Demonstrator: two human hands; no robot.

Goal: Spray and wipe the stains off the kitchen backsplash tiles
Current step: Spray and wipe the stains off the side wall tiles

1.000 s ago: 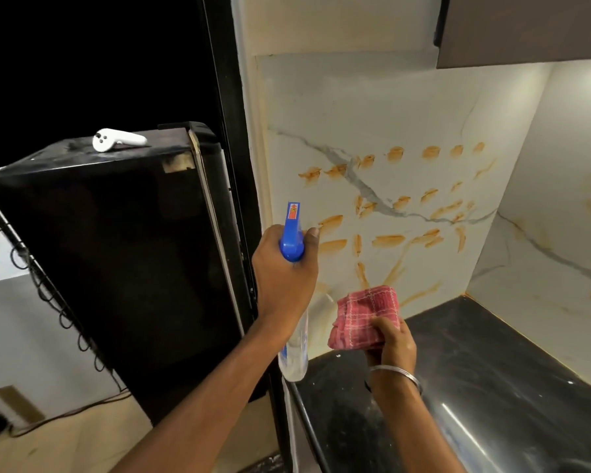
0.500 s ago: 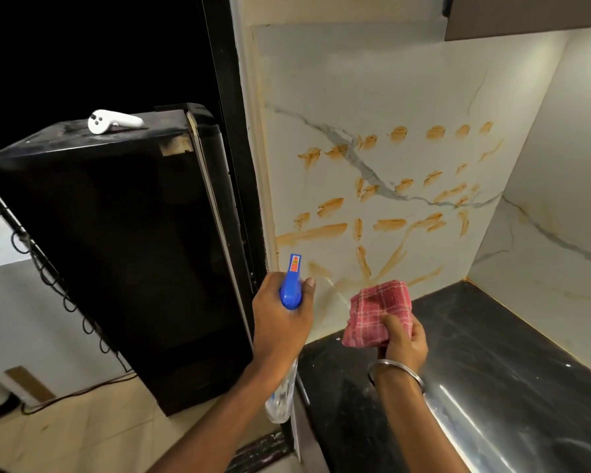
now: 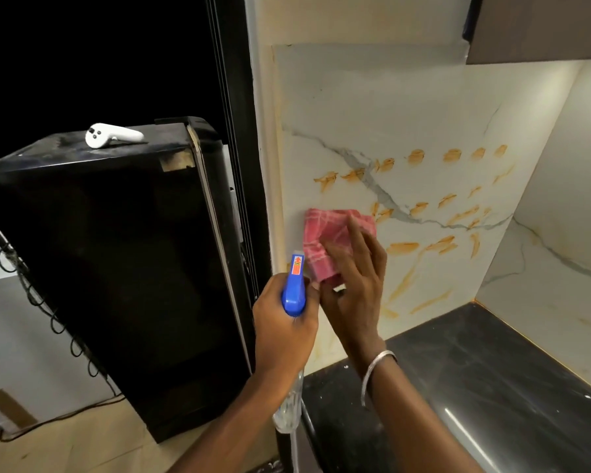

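Cloth [image 3: 323,235] looks soft, light, pressed on tiles [image 3: 389,107] by flat right hand [image 3: 355,288]; left hand [image 3: 284,332] grips spray bottle [image 3: 294,291] neck.

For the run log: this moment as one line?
left hand grips blue-capped spray bottle | right hand presses pink checked cloth on marble tile | orange stains remain

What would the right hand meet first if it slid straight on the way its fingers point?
The right hand, pressing the pink cloth flat to the tile, would probably reach the orange stains just above first.
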